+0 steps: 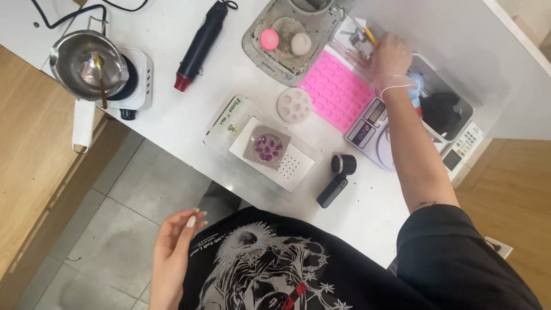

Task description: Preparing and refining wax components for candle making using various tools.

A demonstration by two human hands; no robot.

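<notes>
- Right hand [391, 57] reaches across the white tabletop [172, 109] into a clear bin [367, 31] of small tools at the far edge. Its fingers are buried among the tools; cannot tell if they are apart or clamped on anything.
- The bin holds a yellow-handled tool [371, 36] and some metal bits, too small to sort out.
- Left hand [175, 252] hangs off the tabletop edge over the floor, fingers loosely apart, holding nothing, beside the person's black printed shirt [287, 270].
- Pink mould mat [334, 90] lies flat just below the right hand, rows of small oval cells, partly over the scale [370, 123].
- Grey tray [287, 40] holds a pink disc [270, 39] and a pale disc [301, 43] side by side.
- Round mould [294, 105] lies between the tray and a white pad [272, 155].
- Small square dish [267, 147] on the pad holds purple pieces.
- Steel pot [87, 63] on a white hotplate [138, 86], far left; spoon [101, 80] stands in it.
- Black heat gun [200, 45], red-tipped, lies between the hotplate and the tray.
- Black handheld device [337, 181] lies near the front edge.
</notes>
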